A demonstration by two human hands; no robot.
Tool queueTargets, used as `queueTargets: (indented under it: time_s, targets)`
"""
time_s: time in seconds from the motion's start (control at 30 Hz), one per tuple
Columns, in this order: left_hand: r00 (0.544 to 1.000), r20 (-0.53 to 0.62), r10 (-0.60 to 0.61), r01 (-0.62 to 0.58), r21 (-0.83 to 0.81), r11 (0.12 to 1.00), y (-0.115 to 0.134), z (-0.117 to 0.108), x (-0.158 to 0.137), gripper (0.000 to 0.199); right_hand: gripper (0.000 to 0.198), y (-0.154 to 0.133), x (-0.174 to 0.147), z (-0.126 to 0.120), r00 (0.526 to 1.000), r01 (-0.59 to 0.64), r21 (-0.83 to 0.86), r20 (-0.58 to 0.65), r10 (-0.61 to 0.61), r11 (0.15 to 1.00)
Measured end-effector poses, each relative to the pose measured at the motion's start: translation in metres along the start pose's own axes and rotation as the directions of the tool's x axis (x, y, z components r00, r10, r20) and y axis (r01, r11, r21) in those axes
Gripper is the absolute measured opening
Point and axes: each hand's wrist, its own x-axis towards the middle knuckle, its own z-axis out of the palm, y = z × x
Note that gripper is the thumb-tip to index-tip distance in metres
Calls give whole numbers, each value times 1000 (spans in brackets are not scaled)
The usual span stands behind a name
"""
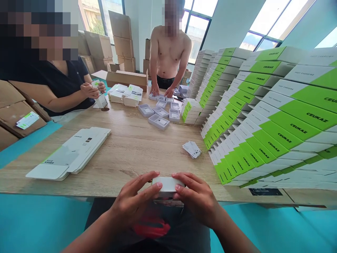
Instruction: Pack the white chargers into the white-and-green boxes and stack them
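At the table's near edge, a small white cardboard box (168, 183) is held between my two hands, its narrow white side facing up. My left hand (138, 191) grips its left end, thumb on top and index finger along the far edge. On the right end, my right hand (196, 193) has the same kind of grip. The underside of the box is mostly hidden. To the left lies a stack of flat, unfolded cartons (76, 151). A small pile of printed leaflets (192, 149) rests beyond my right hand.
Tall stacks of white and green boxes (250, 123) rise along the right. Grey inner trays (159, 121) lie mid-table before a standing person (170, 52). Another person (65, 80) at left holds a small carton near more flat cartons (125, 94). Brown shipping boxes (121, 42) stand behind.
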Motion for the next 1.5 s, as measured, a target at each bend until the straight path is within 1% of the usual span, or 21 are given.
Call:
queueTargets:
  time_s: [0.1, 0.17, 0.23, 0.3, 0.33, 0.4, 0.43, 0.5, 0.57, 0.6, 0.7, 0.77, 0.83, 0.9, 0.97, 1.03, 1.13, 1.2, 1.3, 1.37, 1.5]
  targets:
    - [961, -34, -275, 273, -58, 960, 7, 14, -4, 58, 13, -5, 3, -6, 992, -120, 67, -28, 122, 990]
    - [945, -60, -321, 322, 9, 947, 14, 12, 8, 52, 13, -10, 12, -18, 951, -306, 140, 4, 309, 942]
    - [991, -33, -131, 134, 115, 984, 18, 1, 31, 40, 40, -15, 27, -32, 893, -449, 151, 53, 446, 881]
    - [990, 45, 131, -137, 207, 969, 13, -13, 59, 37, 63, -16, 47, -39, 863, -503, 74, 95, 496, 861]
    - [970, 85, 228, -242, 254, 936, 6, -19, 72, 37, 64, -14, 58, -38, 852, -513, 15, 127, 507, 858]
    - [935, 133, 328, -354, 342, 871, -16, -23, 92, 37, 52, 1, 78, -28, 818, -536, -92, 189, 543, 839]
    - [929, 127, 347, -369, 377, 849, -32, -21, 98, 38, 45, 13, 87, -21, 805, -541, -133, 205, 557, 831]
    - [935, 53, 350, -338, 424, 840, -67, -9, 101, 41, 42, 50, 106, -7, 819, -513, -241, 151, 554, 824]
    - [959, -58, 278, -230, 417, 879, -100, 6, 95, 43, 50, 99, 127, -2, 857, -473, -416, -12, 516, 776]
    - [975, -84, 206, -158, 387, 908, -114, 14, 90, 42, 53, 126, 140, -4, 862, -474, -525, -111, 495, 708]
    - [1000, 1, -20, 19, 272, 962, -139, 31, 74, 41, 47, 204, 180, -29, 817, -563, -593, -290, 499, 576]
    - [993, 79, -89, 69, 227, 971, -145, 37, 68, 44, 40, 243, 203, -49, 792, -602, -596, -357, 496, 532]
    - [984, 134, -121, 93, 197, 976, -146, 39, 65, 46, 34, 266, 218, -58, 800, -593, -602, -363, 478, 535]
    - [967, 196, -160, 125, 177, 976, -144, 39, 66, 44, 35, 271, 221, -48, 837, -539, -608, -313, 449, 582]
    - [937, 292, -194, 148, 171, 974, -141, 38, 69, 36, 34, 261, 209, -23, 883, -455, -603, -209, 421, 655]
    - [894, 393, -216, 161, 167, 973, -139, 37, 71, 29, 31, 240, 180, 7, 913, -365, -575, -65, 403, 733]
    - [837, 503, -214, 160, 149, 976, -135, 34, 74, 23, 33, 203, 115, 29, 904, -316, -511, 93, 417, 799]
    - [817, 544, -189, 138, 134, 981, -134, 33, 74, 22, 34, 187, 68, 23, 865, -413, -477, 62, 498, 776]
    - [827, 539, -159, 104, 130, 986, -134, 33, 73, 24, 44, 179, 14, -4, 719, -638, -476, -88, 689, 605]
    - [842, 515, -163, 94, 157, 983, -131, 34, 72, 25, 48, 182, -5, -18, 642, -702, -483, -112, 758, 523]
    - [830, 522, -199, 68, 260, 963, -114, 31, 74, 23, 50, 192, -19, -25, 573, -738, -473, -62, 818, 481]
